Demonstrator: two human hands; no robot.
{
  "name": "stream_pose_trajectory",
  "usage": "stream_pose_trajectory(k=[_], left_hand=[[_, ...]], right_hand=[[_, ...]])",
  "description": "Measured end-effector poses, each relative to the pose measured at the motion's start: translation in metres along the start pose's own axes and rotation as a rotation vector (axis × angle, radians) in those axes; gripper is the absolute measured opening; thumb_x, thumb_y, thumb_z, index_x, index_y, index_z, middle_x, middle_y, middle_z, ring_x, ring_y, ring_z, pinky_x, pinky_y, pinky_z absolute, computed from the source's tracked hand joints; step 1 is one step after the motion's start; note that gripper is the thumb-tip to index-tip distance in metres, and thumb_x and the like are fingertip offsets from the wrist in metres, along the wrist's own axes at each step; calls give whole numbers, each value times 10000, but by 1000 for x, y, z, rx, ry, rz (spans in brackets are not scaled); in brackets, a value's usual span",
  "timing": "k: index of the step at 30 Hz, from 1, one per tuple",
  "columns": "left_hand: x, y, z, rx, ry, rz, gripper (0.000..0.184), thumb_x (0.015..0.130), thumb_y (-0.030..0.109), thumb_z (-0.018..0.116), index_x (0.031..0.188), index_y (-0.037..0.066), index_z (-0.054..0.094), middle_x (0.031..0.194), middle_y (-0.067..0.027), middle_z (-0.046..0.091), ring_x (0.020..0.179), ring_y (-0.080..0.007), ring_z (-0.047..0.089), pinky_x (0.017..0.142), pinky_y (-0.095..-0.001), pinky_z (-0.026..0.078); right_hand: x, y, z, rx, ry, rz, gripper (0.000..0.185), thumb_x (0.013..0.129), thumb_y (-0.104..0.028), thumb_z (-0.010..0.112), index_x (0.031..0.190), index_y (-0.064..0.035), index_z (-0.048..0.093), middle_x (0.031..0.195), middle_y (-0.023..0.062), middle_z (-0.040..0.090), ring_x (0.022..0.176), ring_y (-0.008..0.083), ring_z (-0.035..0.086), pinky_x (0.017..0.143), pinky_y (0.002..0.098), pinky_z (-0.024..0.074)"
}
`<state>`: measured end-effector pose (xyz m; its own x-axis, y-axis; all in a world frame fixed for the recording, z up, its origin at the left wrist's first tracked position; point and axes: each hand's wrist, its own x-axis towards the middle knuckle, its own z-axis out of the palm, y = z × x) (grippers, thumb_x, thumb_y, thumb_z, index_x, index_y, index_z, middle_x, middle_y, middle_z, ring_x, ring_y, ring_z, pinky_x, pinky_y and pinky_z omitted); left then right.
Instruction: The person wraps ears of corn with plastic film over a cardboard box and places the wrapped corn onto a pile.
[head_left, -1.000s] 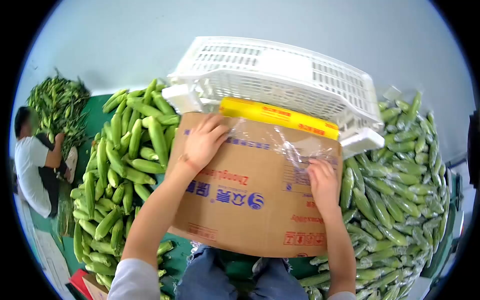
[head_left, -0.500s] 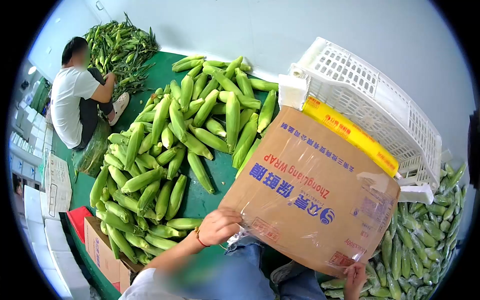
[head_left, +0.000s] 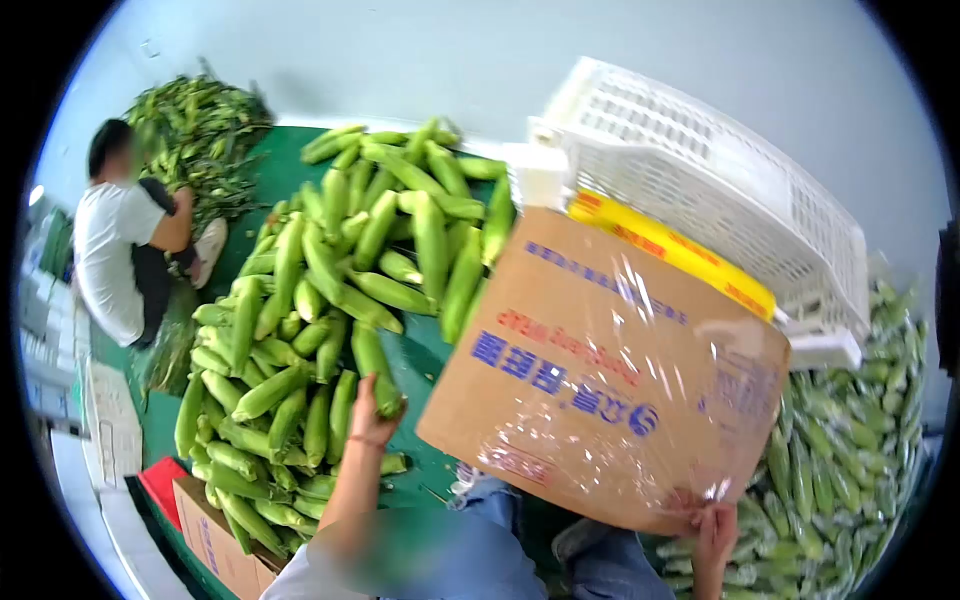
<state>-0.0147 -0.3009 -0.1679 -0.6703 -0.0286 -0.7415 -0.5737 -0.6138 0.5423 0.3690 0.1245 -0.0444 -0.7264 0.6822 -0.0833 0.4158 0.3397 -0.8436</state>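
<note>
My left hand (head_left: pixel 374 412) is wrapped round the lower end of a green-husked corn cob (head_left: pixel 369 352) at the near side of the corn pile (head_left: pixel 285 375). In front of my knees lies a flat cardboard sheet (head_left: pixel 480 395) with blue and red print. Clear cling film (head_left: pixel 600 440) covers much of it, wrinkled and shining. At the sheet's near right corner, my right hand (head_left: pixel 712 527) has its fingers closed on the film's edge. A yellow cling film box (head_left: pixel 680 255) lies along the sheet's far edge.
A white plastic crate (head_left: pixel 700 170) stands on its side behind the yellow box, with white foam blocks (head_left: pixel 538 175). Film-wrapped corn (head_left: pixel 840 470) is heaped at right. Another person (head_left: pixel 120 240) sits at left by a husk-covered heap (head_left: pixel 200 135). A cardboard box (head_left: pixel 215 545) stands at lower left.
My left hand has left the film's near left edge, moved left and taken hold of a corn cob. My right hand stays at the near right corner. The view has shifted slightly.
</note>
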Motion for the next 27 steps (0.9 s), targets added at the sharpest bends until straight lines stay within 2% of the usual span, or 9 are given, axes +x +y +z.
stream_pose_trajectory(k=[5,7,8,11,17,18,21,23,27], left_hand=[[-135,24,83,806,-426,623,487,943,129,532,1383,70,332,1072,-87,532,887,-215,607,699,-354,544],[-160,24,129,1393,-617,1225,632,810,165,708,1374,62,444,1057,-145,582,947,-270,610,799,-397,509],[-192,29,168,1823,-695,1174,628,730,217,769,1314,135,554,1029,-122,604,944,-273,595,814,-399,477],[-223,-2,223,1992,-945,2018,665,613,260,784,1255,273,609,978,-36,586,903,-232,562,720,-346,435],[-213,-65,258,1758,-1382,1655,648,654,270,774,1276,303,593,956,-33,571,881,-222,547,744,-331,450],[-205,-73,258,1721,-1465,1634,647,685,283,769,1302,281,575,956,-36,576,888,-243,556,759,-357,468],[-187,-79,249,1809,-1483,1241,649,706,311,763,1319,248,560,978,-45,581,928,-276,560,789,-394,484],[-191,-84,247,1863,-1455,1212,663,735,326,758,1340,171,534,1106,-111,556,964,-315,565,842,-410,488],[-194,-82,218,1692,-1186,1265,785,719,316,792,1393,91,459,1269,-197,495,982,-361,572,866,-426,487]], right_hand=[[-13,-20,11,98,140,52,28,930,-41,543,918,-23,525,846,97,579,779,192,575,725,318,466],[-11,-38,5,-432,169,-215,37,877,-19,579,888,-41,551,858,111,583,847,272,562,794,386,442],[-11,-46,4,-467,199,-230,24,887,-15,557,876,-33,545,829,107,576,832,274,542,779,374,434],[-15,-60,-2,-499,180,-169,13,878,-27,566,878,-38,560,823,110,598,811,301,560,745,387,449],[-6,-68,3,-237,-57,-45,44,878,-46,600,916,-37,580,843,116,651,798,295,629,744,382,502],[-14,-72,-3,119,-33,239,52,904,-49,573,945,-17,571,848,100,667,847,225,652,771,358,507],[11,-95,-18,695,192,63,155,921,-109,588,1026,3,566,977,106,672,989,181,618,869,365,477],[45,-95,9,225,126,-139,306,883,-193,658,1107,-7,564,1098,128,637,1068,240,586,963,399,428],[114,-102,44,-557,41,-574,429,812,-358,702,1097,-56,595,1047,102,599,992,289,574,868,403,442]])
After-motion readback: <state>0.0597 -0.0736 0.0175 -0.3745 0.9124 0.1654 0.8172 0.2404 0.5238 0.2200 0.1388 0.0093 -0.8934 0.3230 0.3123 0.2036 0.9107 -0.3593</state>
